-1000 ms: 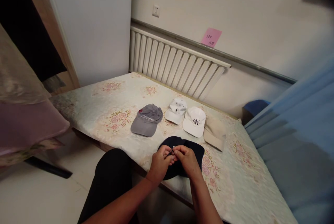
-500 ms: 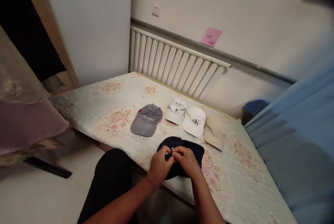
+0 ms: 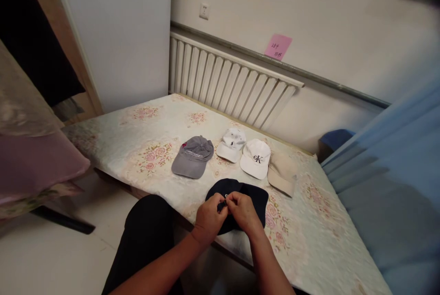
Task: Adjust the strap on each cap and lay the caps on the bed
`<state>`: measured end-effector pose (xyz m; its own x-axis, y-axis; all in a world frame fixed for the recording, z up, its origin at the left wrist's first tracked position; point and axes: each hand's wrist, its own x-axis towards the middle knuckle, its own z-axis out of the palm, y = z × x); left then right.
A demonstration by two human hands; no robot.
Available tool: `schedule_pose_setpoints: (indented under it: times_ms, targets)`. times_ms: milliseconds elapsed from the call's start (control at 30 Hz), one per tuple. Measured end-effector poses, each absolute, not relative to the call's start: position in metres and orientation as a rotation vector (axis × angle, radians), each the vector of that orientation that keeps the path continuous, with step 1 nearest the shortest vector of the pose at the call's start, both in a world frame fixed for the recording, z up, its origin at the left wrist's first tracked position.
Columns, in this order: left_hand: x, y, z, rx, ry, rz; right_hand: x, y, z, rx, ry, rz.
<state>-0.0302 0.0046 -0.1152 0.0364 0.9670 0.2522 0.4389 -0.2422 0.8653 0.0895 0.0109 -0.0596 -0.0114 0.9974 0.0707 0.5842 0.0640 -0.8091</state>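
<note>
A dark navy cap (image 3: 252,194) lies at the near edge of a flowered mattress (image 3: 158,134). Both my hands rest on its back part. My left hand (image 3: 209,218) and my right hand (image 3: 244,212) pinch together at the cap's small strap or buckle, fingertips touching. Beyond them stand a grey cap (image 3: 193,156), a white cap with a small dark emblem (image 3: 231,144), a white cap with a black logo (image 3: 255,158) and a beige cap (image 3: 282,173), in a row.
A white radiator (image 3: 227,84) runs along the wall behind the mattress, with a pink note (image 3: 278,47) above it. Blue fabric (image 3: 388,171) fills the right side. A pink pillow (image 3: 30,162) lies at the left. My dark-trousered knee (image 3: 147,231) is below the mattress edge.
My hands stay pinched on the navy cap's strap, with only small finger movements. The view has shifted slightly.
</note>
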Motion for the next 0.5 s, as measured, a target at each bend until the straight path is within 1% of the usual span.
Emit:
schedule_pose_setpoints:
  times_ms: [233, 400, 500]
  targets:
    - [-0.030, 0.005, -0.109, 1.767, 1.477, 1.111, 0.094, 0.014, -0.055, -1.616, -1.606, 0.663]
    - [-0.030, 0.006, -0.113, 1.724, 1.467, 1.113, 0.097, 0.014, -0.049, -1.582, -1.483, 0.718]
    - [-0.029, 0.007, -0.116, 1.677, 1.456, 1.125, 0.096, 0.014, -0.051, -1.531, -1.351, 0.823]
